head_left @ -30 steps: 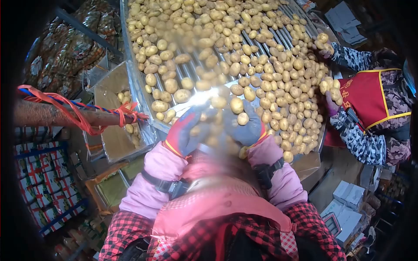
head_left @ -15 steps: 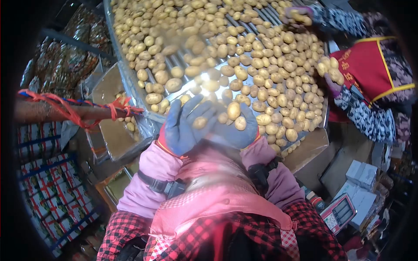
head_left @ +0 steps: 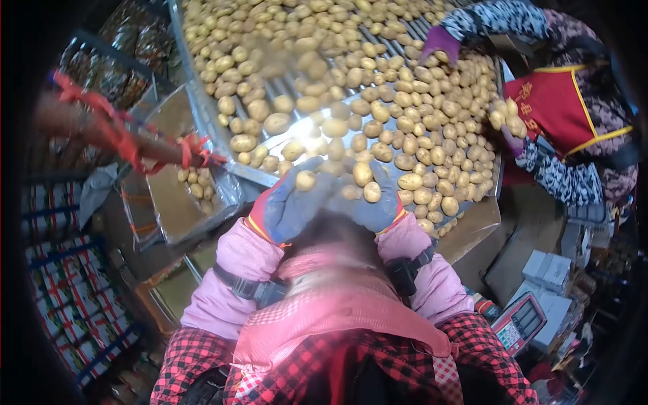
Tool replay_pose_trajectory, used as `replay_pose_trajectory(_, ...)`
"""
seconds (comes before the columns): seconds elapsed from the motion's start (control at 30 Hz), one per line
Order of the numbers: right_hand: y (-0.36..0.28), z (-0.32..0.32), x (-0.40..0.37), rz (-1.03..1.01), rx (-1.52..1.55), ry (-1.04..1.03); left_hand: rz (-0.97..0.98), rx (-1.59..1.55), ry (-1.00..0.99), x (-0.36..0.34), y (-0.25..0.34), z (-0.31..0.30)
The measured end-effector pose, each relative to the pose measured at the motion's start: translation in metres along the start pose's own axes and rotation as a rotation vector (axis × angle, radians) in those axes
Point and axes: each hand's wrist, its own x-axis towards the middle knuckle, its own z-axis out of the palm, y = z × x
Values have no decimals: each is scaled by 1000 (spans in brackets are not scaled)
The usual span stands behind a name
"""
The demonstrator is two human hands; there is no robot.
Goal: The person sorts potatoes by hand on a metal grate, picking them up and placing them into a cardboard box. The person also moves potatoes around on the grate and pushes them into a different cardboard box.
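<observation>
Drawn together now, left hand (head_left: 289,208) and right hand (head_left: 370,204) cradle potatoes (head_left: 363,174) palm-up

- Red apron with yellow trim (head_left: 553,108) on the co-worker at right: gold characters on the chest, too small and skewed to read.
- Stacked red-and-white printed cartons (head_left: 67,283) at left: printed markings, blurred, unreadable.
- Grey electronic scale (head_left: 518,325) at lower right: display and red keypad, no digits legible.
- No other readable text.
</observation>
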Motion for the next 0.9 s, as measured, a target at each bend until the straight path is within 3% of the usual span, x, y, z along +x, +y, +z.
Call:
replay_pose_trajectory(0.07, 0, 11, 10, 300, 741, -98, 84, 42, 63, -24, 10, -25)
replay_pose_trajectory(0.17, 8, 45, 17, 380, 633, -32, 453, 1127, 488, -69, 20, -62)
replay_pose_trajectory(0.27, 34, 61, 28, 421, 863, -156, 636, 608, 321, -143, 44, -148)
replay_pose_trajectory(0.33, 30, 79, 34, 630, 873, -76, 859, 641, 523, -209, 52, -211)
replay_pose_trajectory(0.37, 30, 88, 36, 733, 873, -32, 939, 339, 604, -234, 56, -219)
replay_pose_trajectory(0.4, 35, 96, 38, 733, 848, -115, 1049, 42, 671, -255, 60, -211)
replay_pose_trajectory(0.43, 39, 102, 40, 757, 820, -162, 1146, -262, 897, -273, 61, -204)
replay_pose_trajectory(0.5, 40, 116, 44, 805, 764, -258, 1070, -58, 662, -286, 53, -212)
replay_pose_trajectory(0.57, 38, 142, 35, 364, 235, -449, 977, 147, 426, -293, 49, -223)
replay_pose_trajectory(0.63, 34, 168, 32, 342, 137, -570, 873, 347, 200, -301, 43, -234)
replay_pose_trajectory(0.67, 35, 179, 35, 553, 295, -595, 815, 448, 89, -304, 41, -235)
replay_pose_trajectory(0.7, 29, 194, 33, 698, 341, -560, 741, 344, 353, -275, 35, -167)
replay_pose_trajectory(0.73, 24, 209, 31, 842, 388, -509, 653, 430, 384, -255, 35, -121)
replay_pose_trajectory(0.77, 32, 217, 31, 794, 348, -611, 690, 674, 200, -240, 32, -112)
replay_pose_trajectory(0.8, 42, 221, 32, 742, 308, -710, 644, 808, 177, -224, 32, -113)
replay_pose_trajectory(0.83, 49, 225, 33, 685, 269, -806, 622, 945, 277, -219, 31, -111)
replay_pose_trajectory(0.9, 40, 234, 31, 372, 30, -889, 572, 886, 309, -227, 42, -108)
